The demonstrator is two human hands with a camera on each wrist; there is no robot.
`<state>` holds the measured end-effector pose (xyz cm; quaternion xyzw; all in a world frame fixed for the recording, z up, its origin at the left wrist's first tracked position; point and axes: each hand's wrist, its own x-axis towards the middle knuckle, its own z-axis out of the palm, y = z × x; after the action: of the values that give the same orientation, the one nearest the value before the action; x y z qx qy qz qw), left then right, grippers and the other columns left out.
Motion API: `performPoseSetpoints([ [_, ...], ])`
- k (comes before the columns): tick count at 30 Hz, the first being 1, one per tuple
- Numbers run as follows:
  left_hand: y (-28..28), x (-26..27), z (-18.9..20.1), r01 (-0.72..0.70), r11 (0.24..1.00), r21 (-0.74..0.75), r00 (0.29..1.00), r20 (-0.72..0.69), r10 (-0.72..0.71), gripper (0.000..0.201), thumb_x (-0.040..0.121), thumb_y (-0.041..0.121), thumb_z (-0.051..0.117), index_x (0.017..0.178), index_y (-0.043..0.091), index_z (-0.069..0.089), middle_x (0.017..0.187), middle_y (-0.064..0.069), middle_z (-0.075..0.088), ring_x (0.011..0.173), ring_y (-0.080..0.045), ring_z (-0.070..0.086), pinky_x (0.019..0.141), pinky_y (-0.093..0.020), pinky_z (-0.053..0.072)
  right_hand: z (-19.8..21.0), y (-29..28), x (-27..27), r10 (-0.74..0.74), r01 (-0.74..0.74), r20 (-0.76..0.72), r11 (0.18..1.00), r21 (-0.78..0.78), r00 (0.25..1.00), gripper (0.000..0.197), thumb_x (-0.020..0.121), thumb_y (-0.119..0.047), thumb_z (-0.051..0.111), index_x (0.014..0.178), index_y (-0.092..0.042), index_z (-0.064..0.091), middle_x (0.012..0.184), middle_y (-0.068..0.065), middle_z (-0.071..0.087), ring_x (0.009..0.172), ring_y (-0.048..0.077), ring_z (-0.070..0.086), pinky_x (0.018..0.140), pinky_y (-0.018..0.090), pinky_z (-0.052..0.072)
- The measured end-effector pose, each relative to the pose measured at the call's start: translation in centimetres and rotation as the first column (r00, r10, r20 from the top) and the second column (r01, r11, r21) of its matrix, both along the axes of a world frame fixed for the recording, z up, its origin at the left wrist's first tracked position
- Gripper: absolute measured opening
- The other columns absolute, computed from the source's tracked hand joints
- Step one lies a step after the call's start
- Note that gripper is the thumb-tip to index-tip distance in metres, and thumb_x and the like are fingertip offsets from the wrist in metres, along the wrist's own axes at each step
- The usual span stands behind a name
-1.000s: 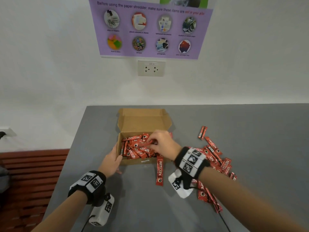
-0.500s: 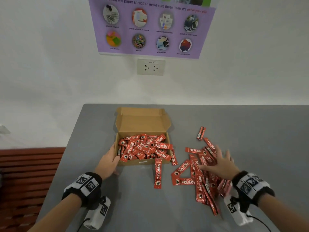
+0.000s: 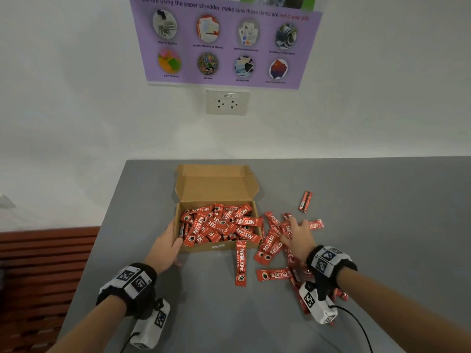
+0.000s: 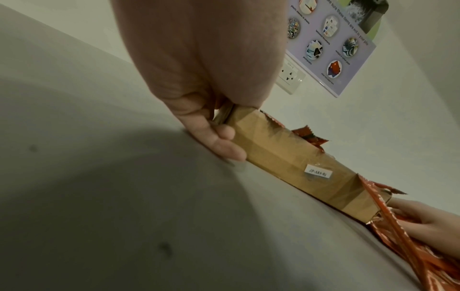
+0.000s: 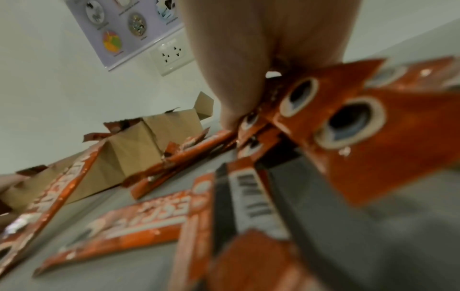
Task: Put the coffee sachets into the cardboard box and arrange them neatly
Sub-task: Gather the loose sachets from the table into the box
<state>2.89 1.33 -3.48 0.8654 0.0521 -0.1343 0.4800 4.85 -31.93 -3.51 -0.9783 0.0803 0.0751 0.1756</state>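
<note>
Coffee sachets [image 3: 274, 242] lie loose on table [image 3: 382, 225] right of cardboard box [image 3: 216, 247], more jumbled inside. Light, thin, slick foil; likely slide and fan out. Best gathered by long edges in small bundle. Left hand [image 3: 167, 247] grips box's near-left corner. Right hand [image 3: 297, 238] rests fingers spread on pile; grip unclear in blurred wrist view.

Cardboard box [image 3: 201, 248] on the worktop [image 3: 382, 200], sachets [image 3: 219, 224] heaped inside; loose sachets [image 3: 271, 244] lie to its right, one sachet [image 3: 240, 263] before it.
</note>
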Motion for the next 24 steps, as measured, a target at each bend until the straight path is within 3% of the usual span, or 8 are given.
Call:
performPoseSetpoints([
  [2, -0.1, -0.1, 0.3, 0.009, 1.0, -0.007, 1.0, 0.003, -0.009, 0.057, 0.098, 0.007, 0.035, 0.149, 0.018, 0.012, 0.132, -0.015, 0.045, 0.092, -0.03, 0.056, 0.049, -0.025, 0.056, 0.3, 0.0, 0.3, -0.006, 0.006, 0.01, 0.998, 0.066, 1.0, 0.057, 0.09, -0.021, 0.059, 0.138, -0.005, 0.033, 0.122, 0.019, 0.042, 0.104, 0.031, 0.052, 0.091, 0.033, 0.043],
  [6, -0.1, 0.0, 0.4, 0.019, 1.0, -0.002, 1.0, 0.011, -0.019, 0.058, 0.097, 0.007, 0.034, 0.149, 0.019, 0.01, 0.131, -0.02, 0.046, 0.087, -0.033, 0.056, 0.045, -0.021, 0.053, 1.6, -0.2, 1.4, -0.002, -0.008, 0.07, 0.989, 0.147, 0.998, 0.049, 0.085, -0.013, 0.063, 0.128, -0.001, 0.044, 0.113, 0.014, 0.054, 0.095, 0.026, 0.056, 0.087, 0.036, 0.05],
  [9, -0.1, -0.1, 0.4, 0.022, 1.0, 0.005, 1.0, 0.001, -0.022, 0.058, 0.098, 0.009, 0.035, 0.149, 0.019, 0.01, 0.133, -0.018, 0.045, 0.101, -0.043, 0.057, 0.045, -0.021, 0.053, 4.5, 0.9, 2.2, 0.033, -0.074, 0.189, 0.974, 0.216, 0.981, 0.027, 0.085, -0.01, 0.062, 0.11, -0.004, 0.053, 0.099, 0.007, 0.057, 0.078, 0.017, 0.056, 0.068, 0.022, 0.049],
  [13, 0.0, -0.1, 0.2, 0.016, 1.0, 0.016, 1.0, 0.011, -0.016, 0.057, 0.098, 0.008, 0.035, 0.149, 0.019, 0.012, 0.133, -0.017, 0.046, 0.089, -0.031, 0.058, 0.048, -0.023, 0.055, 9.4, 5.9, 3.0, 0.23, -0.325, 0.344, 0.912, 0.25, 0.91, 0.029, 0.087, -0.011, 0.061, 0.115, -0.004, 0.053, 0.101, 0.002, 0.051, 0.07, -0.001, 0.047, 0.055, 0.005, 0.042],
  [16, 0.0, 0.1, 0.0, 0.01, 1.0, 0.011, 1.0, 0.009, -0.01, 0.057, 0.097, 0.006, 0.035, 0.148, 0.018, 0.013, 0.131, -0.018, 0.047, 0.081, -0.025, 0.056, 0.047, -0.023, 0.055, 10.3, 10.8, 3.5, 0.461, -0.536, 0.324, 0.82, 0.2, 0.826, 0.045, 0.087, -0.015, 0.061, 0.128, -0.008, 0.047, 0.116, 0.003, 0.048, 0.082, 0.0, 0.046, 0.069, 0.007, 0.044],
  [19, 0.0, 0.2, 0.0, 0.0, 1.0, 0.008, 1.0, 0.006, 0.0, 0.058, 0.097, 0.005, 0.035, 0.149, 0.018, 0.012, 0.121, -0.018, 0.05, 0.071, -0.021, 0.059, 0.046, -0.021, 0.054, 9.1, 14.3, 4.1, 0.661, -0.672, 0.121, 0.732, 0.115, 0.741, 0.044, 0.084, -0.025, 0.065, 0.123, -0.011, 0.051, 0.114, 0.002, 0.049, 0.096, 0.007, 0.043, 0.089, 0.025, 0.046],
  [22, -0.2, 0.2, 0.0, -0.023, 1.0, 0.007, 1.0, 0.003, 0.023, 0.057, 0.097, 0.005, 0.035, 0.148, 0.016, 0.012, 0.108, -0.018, 0.051, 0.063, -0.017, 0.056, 0.043, -0.021, 0.052, 8.2, 14.7, 4.3, 0.696, -0.69, -0.062, 0.718, 0.094, 0.716, 0.051, 0.078, -0.039, 0.069, 0.121, -0.016, 0.052, 0.107, -0.001, 0.046, 0.096, 0.01, 0.043, 0.092, 0.031, 0.044],
  [24, -0.2, 0.2, -0.1, -0.035, 0.999, 0.012, 0.999, -0.006, 0.035, 0.053, 0.097, 0.006, 0.036, 0.146, 0.011, 0.017, 0.114, -0.025, 0.053, 0.075, -0.029, 0.059, 0.043, -0.021, 0.051, 8.2, 13.5, 3.5, 0.705, -0.704, -0.033, 0.709, 0.039, 0.708, 0.055, 0.078, -0.042, 0.068, 0.126, -0.02, 0.05, 0.119, 0.002, 0.048, 0.105, 0.012, 0.044, 0.096, 0.032, 0.042],
])
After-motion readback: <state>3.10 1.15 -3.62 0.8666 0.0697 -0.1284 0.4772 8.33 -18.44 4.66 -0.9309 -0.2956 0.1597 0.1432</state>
